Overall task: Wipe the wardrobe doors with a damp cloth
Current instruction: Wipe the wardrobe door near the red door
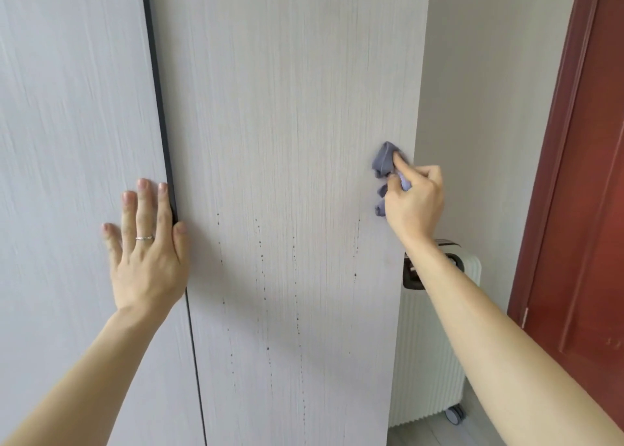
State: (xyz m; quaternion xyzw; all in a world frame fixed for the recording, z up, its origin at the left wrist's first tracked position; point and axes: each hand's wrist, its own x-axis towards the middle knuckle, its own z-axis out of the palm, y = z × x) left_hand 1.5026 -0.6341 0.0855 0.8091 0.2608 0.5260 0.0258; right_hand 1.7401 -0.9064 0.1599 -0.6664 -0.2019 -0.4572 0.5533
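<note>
- The right-hand wardrobe door [287, 108], a pale panel with fine vertical grain, filled the middle of the view.
- The right hand [413, 202] was raised against that door near its right edge, at about mid-height in the frame.
- Its fingers [401, 165] were curled around a bunched grey-blue cloth [383, 160], with the forefinger stretched over the top of the wad and holding it against the panel.
- Folds of the cloth stuck out above the forefinger and hung below the thumb, touching the door surface.
- The left hand [145, 253] lay flat on the left-hand wardrobe door [67, 108], fingers straight, spread and grasping nothing.
- The forefinger ran along that door's right edge, and the thumb crossed the dark strip [158, 108] between the two doors so that its tip rested on the right-hand one.
- A thin silver ring [144, 238] sat on the left ring finger.
- Dark specks in thin vertical trails [297, 310] marked the lower half of the right-hand door below the cloth, possibly running drips, though the view was too soft to be sure.
- A ribbed white suitcase [425, 361] stood upright just beside the wardrobe's right edge, partly behind the right forearm, with one grey wheel [454, 415] on the light floor [422, 435].
- Behind the suitcase rose a plain pale wall [489, 108].
- A red-brown room door [580, 175] took up the far right of the frame.
</note>
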